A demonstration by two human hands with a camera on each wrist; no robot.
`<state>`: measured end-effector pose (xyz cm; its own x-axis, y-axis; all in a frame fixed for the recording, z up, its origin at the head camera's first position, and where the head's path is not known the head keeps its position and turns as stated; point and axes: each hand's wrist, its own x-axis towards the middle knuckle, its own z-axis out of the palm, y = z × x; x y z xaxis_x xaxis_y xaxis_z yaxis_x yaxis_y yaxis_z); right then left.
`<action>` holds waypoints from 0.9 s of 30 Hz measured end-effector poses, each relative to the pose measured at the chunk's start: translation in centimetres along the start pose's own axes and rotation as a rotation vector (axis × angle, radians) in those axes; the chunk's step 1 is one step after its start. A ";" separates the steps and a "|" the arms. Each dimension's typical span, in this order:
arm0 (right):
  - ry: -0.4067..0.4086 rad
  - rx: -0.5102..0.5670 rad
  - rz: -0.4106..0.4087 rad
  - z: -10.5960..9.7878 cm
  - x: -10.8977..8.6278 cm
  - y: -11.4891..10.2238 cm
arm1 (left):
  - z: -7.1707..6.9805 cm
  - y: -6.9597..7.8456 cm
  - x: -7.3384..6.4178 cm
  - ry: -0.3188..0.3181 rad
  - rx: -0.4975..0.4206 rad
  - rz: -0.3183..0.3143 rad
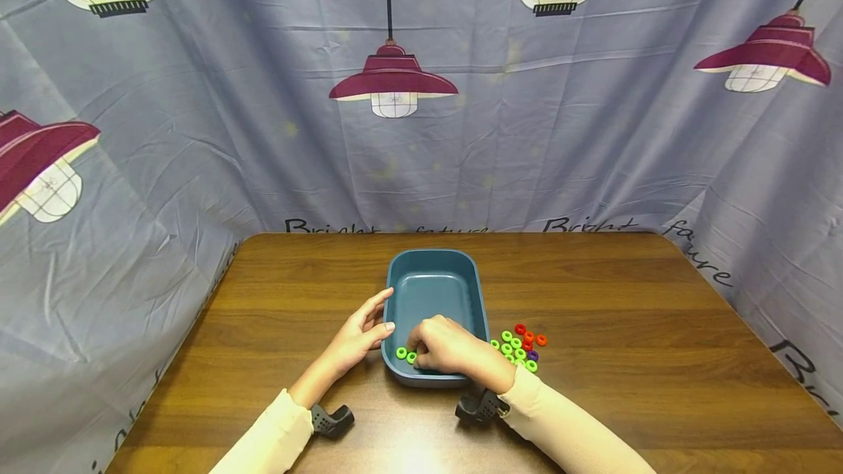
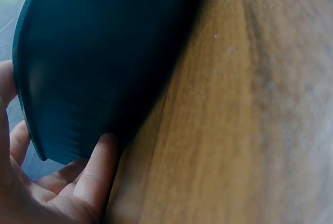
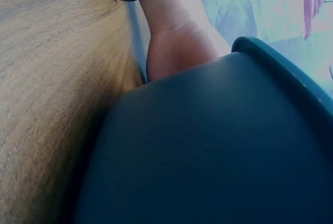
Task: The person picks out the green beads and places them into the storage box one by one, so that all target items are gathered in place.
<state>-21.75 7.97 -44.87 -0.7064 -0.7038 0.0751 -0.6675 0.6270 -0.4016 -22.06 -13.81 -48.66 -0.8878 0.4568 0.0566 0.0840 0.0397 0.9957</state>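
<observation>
A dark blue-green rectangular box [image 1: 435,262] with rounded corners stands on the table. My left hand [image 1: 358,339] holds its left side, thumb and a fingertip at the rim; in the left wrist view other fingers [image 2: 99,166] touch the outer wall. Inside the near end of the box, my right hand [image 1: 444,346] reaches down with bent fingers. Beside those fingertips, two green rings [image 1: 402,352] lie on the box floor. Whatever the fingertips may pinch is hidden. In the right wrist view the box wall [image 3: 208,146] covers the fingers and only the heel of the hand [image 3: 179,52] shows.
Right of the box lies a loose group of small rings: several green rings [image 1: 516,343], a few red and orange rings [image 1: 529,336] and a purple ring [image 1: 533,356]. The wooden table [image 1: 626,328] ends at a grey-blue curtain [image 1: 421,167] printed with lamps.
</observation>
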 end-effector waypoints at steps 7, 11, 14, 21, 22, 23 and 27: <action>-0.001 0.010 -0.020 0.2 0.0 0.1 | 0.0 0.0 -0.1 -0.001 -0.002 -0.007; 0.001 0.012 -0.015 0.1 0.0 0.1 | 0.0 0.0 -0.1 -0.001 -0.003 -0.008; 0.009 -0.001 -0.013 -0.1 0.0 0.1 | 0.0 0.0 -0.1 0.001 -0.004 -0.008; 0.047 -0.018 -0.012 -1.2 -0.1 0.4 | -0.2 -0.2 -0.1 -0.001 -0.008 -0.006; 0.053 -0.011 -0.011 -1.4 -0.3 0.5 | -0.2 -0.2 -0.1 -0.002 -0.009 -0.007; 0.061 -0.005 -0.011 -1.6 -0.4 0.6 | -0.2 -0.2 0.0 -0.004 -0.011 -0.008; 0.144 0.026 -0.014 -2.6 -1.3 1.3 | -0.1 -0.1 0.0 -0.013 -0.014 -0.003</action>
<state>-22.32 10.63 -43.12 -0.7249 -0.6561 0.2098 -0.6722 0.6073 -0.4234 -22.13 -13.89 -48.76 -0.8822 0.4679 0.0524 0.0747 0.0291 0.9968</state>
